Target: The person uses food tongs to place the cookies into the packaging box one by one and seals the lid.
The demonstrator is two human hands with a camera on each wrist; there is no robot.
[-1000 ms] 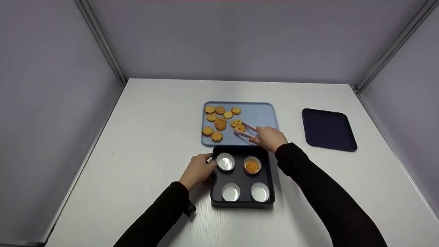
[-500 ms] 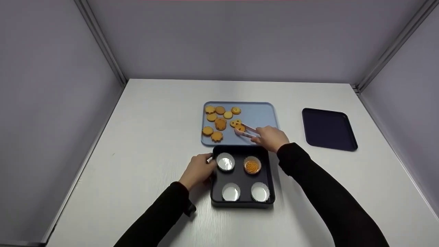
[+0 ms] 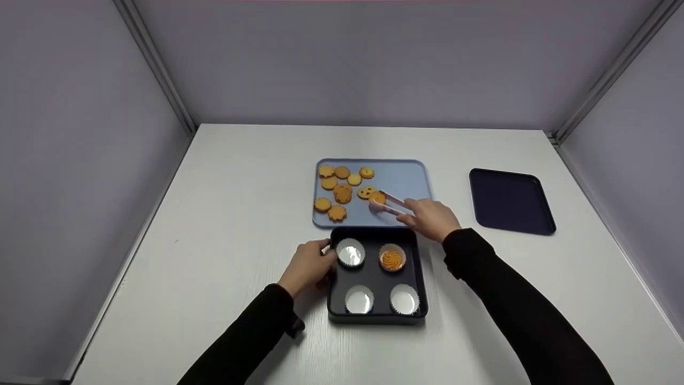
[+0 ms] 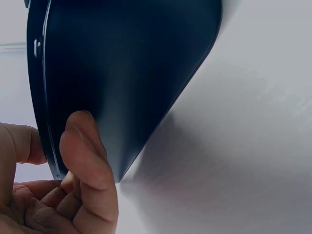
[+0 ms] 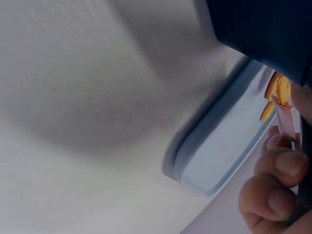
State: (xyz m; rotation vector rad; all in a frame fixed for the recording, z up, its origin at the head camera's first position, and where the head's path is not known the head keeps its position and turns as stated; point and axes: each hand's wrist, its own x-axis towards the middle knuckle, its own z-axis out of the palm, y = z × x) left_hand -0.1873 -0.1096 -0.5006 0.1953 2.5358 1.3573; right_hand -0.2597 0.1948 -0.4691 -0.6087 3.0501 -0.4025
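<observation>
Four white fluted cups [image 3: 404,300] stand in a dark pan [image 3: 377,281], the rear right one holding an orange swirl [image 3: 392,260]. The left hand [image 3: 307,264] grips the pan's left side. The right hand [image 3: 434,219] pinches pink tongs [image 3: 389,209] whose tips flank a round cookie [image 3: 377,198] over the blue tray [image 3: 403,179]; whether it is lifted cannot be told. A navy tray [image 3: 512,202] lies farther right.

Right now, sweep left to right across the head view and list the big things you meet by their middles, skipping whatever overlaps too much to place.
Left hand → black pan → right hand → dark tray.
</observation>
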